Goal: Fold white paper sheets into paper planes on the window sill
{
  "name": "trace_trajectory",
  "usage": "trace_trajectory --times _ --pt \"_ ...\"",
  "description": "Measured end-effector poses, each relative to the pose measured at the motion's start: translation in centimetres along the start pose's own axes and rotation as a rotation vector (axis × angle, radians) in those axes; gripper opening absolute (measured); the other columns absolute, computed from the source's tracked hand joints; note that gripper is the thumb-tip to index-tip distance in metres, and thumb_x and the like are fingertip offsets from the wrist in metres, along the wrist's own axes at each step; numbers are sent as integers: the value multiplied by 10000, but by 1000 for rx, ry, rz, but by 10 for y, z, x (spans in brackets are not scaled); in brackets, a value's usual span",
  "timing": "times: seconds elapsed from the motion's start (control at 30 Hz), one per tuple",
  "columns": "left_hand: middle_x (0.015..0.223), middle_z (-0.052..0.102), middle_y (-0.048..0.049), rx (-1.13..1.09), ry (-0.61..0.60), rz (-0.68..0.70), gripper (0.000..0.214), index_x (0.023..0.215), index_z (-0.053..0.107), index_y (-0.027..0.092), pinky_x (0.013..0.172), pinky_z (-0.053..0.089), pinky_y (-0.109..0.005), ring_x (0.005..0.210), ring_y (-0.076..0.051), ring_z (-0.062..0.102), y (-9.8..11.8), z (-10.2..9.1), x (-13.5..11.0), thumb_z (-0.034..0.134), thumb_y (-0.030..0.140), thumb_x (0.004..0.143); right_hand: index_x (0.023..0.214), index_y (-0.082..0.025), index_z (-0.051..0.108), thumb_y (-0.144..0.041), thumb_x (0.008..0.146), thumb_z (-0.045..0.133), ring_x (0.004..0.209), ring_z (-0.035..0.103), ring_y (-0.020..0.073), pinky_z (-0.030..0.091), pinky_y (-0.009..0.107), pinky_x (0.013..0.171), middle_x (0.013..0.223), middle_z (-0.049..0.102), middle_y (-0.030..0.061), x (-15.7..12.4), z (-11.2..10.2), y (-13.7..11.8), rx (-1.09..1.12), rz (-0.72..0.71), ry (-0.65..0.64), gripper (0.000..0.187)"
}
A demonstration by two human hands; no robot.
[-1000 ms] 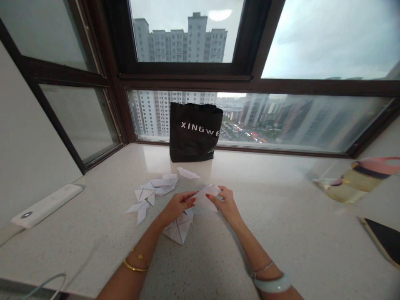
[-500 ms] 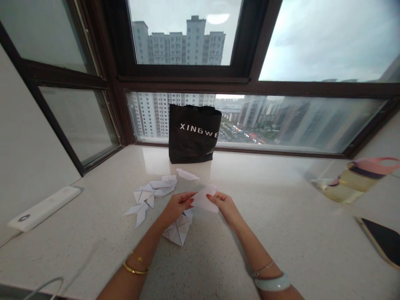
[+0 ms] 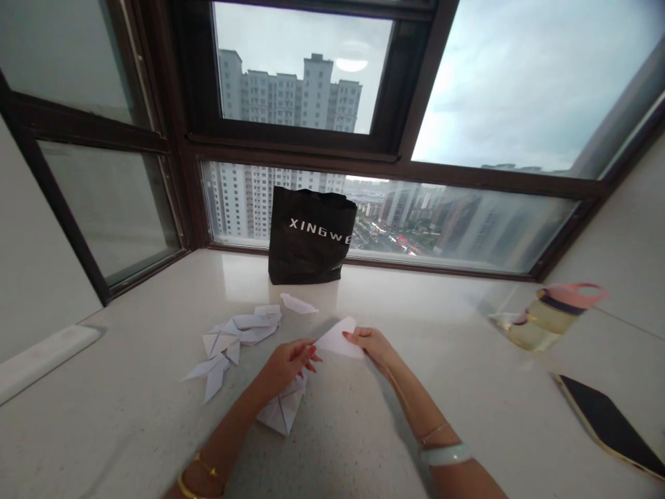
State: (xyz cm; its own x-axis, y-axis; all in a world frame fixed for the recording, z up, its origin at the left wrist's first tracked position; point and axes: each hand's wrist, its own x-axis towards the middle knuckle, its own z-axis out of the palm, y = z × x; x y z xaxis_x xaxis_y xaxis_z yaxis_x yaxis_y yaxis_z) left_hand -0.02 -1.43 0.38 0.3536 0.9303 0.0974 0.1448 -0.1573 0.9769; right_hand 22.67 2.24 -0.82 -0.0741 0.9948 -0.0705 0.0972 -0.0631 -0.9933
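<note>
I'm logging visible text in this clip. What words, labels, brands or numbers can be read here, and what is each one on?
"XINGWE": white capitals on the black bag by the window; any further letters are hidden round the bag's side.
Nothing readable on the folded paper pinched by the left hand and right hand, on the bottle, or on the phone, whose screen is dark.

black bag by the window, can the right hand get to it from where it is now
Probably yes, with a forward stretch: nothing stands between the right hand and the black bag. That hand and the left hand pinch a folded paper, though, so it is occupied.
</note>
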Motion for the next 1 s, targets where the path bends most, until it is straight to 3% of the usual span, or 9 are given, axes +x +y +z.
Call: trace_trajectory --times 0.07,0.13,0.23,0.43,0.53,0.77,0.9,0.93,1.0 --pt "716 686 -63 179 186 63 414 1030 605 135 548 416 -233 581 -140 575 -2 -5 1 460 418 765 410 -166 499 -510 550 625 389 377 81 265 212 430 362 433 -59 20 -27 1 -335 -55 313 392" --pt "681 677 -53 325 316 108 374 1013 616 144 601 422 -251 609 -155 581 -4 -11 1 429 369 779 370 -183 444 -487 548 622 380 340 83 240 226 437 329 352 -72 36 -52 2 -444 -59 442 395" --pt "793 686 -68 450 374 169 315 926 645 164 710 430 -270 757 -180 606 -3 -16 0 412 313 777 371 -196 447 -433 552 629 428 408 120 275 250 478 351 380 -53 49 -75 5 -546 -57 559 349" --pt "839 680 -35 652 342 154 273 793 641 209 774 415 -262 817 -171 604 1 -12 -4 370 241 772 589 -188 593 -331 600 624 817 551 252 373 320 657 775 582 91 55 -73 22 -733 -38 748 146" --pt "826 675 -26 727 384 101 263 786 631 218 750 410 -248 809 -165 602 3 -14 -4 369 229 769 859 -175 595 -323 616 629 928 522 283 380 343 713 965 545 139 59 -70 26 -818 3 826 287" --pt "846 664 -54 908 562 -149 300 916 612 214 662 366 -248 827 -186 580 13 -43 -7 338 273 811 1012 -101 518 -349 610 648 1024 441 335 321 404 821 1013 509 198 56 -80 17 -804 42 877 490" --pt "771 665 -61 883 415 -254 369 813 627 206 587 335 -249 734 -196 591 19 -49 -9 334 431 809 1028 -152 543 -404 630 614 1067 373 348 271 435 847 1100 455 178 40 -63 8 -629 -277 987 476" --pt "754 665 -60 867 388 -275 390 769 628 207 583 332 -250 719 -197 592 19 -49 -10 335 462 802 1004 -183 562 -409 640 603 1046 387 335 270 429 843 1084 468 152 34 -50 6 -596 -353 920 431" --pt "734 664 -59 838 368 -312 426 700 622 206 584 332 -254 714 -201 595 18 -50 -10 323 493 795 870 -229 614 -415 645 599 935 460 283 304 390 803 939 533 90 21 -14 6 -576 -412 608 292"
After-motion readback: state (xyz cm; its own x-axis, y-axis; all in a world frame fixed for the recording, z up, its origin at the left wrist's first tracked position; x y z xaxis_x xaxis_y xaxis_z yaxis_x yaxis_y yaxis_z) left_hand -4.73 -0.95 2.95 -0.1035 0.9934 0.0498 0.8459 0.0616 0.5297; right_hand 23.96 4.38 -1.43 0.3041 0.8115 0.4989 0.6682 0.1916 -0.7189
